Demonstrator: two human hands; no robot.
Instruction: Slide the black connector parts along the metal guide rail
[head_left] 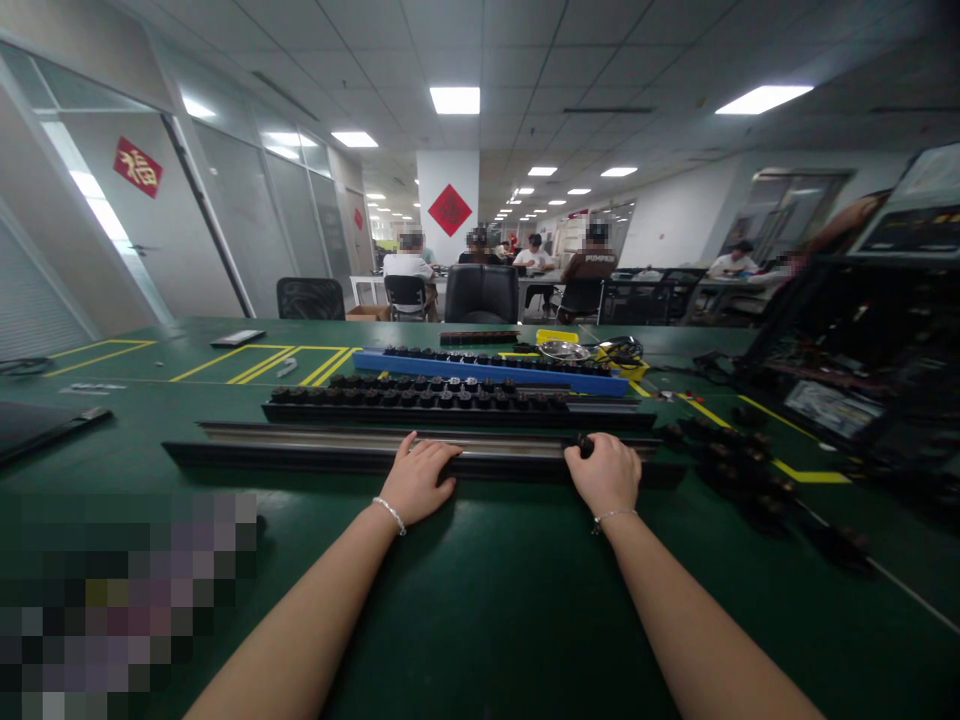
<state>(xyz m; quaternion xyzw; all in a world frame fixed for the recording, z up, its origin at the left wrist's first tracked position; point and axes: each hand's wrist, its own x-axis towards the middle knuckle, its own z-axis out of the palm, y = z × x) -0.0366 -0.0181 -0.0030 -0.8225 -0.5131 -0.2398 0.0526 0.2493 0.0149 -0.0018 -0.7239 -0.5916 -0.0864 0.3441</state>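
Note:
A long black metal rail (300, 455) with a pale inner channel lies across the green table in front of me. My left hand (420, 477) rests over its middle, fingers spread and touching its upper edge. At the rail's right part, my right hand (609, 472) pinches a small black part (585, 446) over the channel; its exact shape is mostly hidden by the fingers. Just behind lies another black rail (611, 415) carrying rows of round black pieces (442, 398). Beyond that, a blue rail (495, 376) bears a similar row.
Loose black pieces (757, 470) are heaped at the right, near a dark open-framed machine (840, 340). A metal dish (564, 351) and a yellow tray (556, 337) stand at the back. A dark flat object (45, 430) lies left. Several people sit at tables beyond.

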